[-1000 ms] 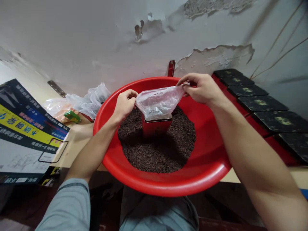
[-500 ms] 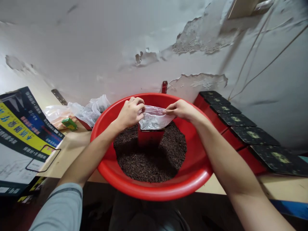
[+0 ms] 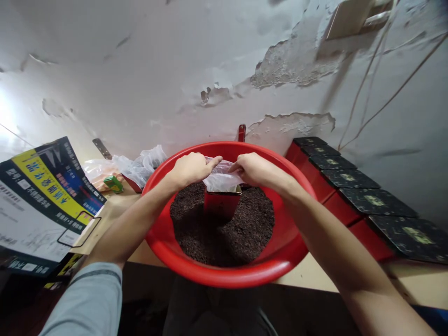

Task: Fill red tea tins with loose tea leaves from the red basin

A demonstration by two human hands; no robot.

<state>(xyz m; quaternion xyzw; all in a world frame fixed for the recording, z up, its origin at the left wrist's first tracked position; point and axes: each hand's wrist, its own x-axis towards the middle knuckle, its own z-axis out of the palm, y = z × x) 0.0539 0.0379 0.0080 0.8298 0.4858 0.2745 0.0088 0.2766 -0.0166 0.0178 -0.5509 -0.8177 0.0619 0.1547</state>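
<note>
Head view. The left hand and the right hand meet over the far half of a red basin. The fingers of each hand are closed in a pinch on the top edge of a clear plastic bag, the left on its left side and the right on its right side. The plastic bag sits inside a red square tin, and its upper part is gathered above the tin's mouth. The tin stands upright, sunk part-way into a heap of dark loose tea that fills the bottom of the basin. The basin rests at the near edge of the worktop, with its front rim reaching past that edge. Along the right side of the worktop, running toward the far edge and the wall, stands a row of red boxes with black lids. Near the far-left part lie crumpled clear bags, with a small green packet just beside them. At the left end leans a printed carton.
</note>
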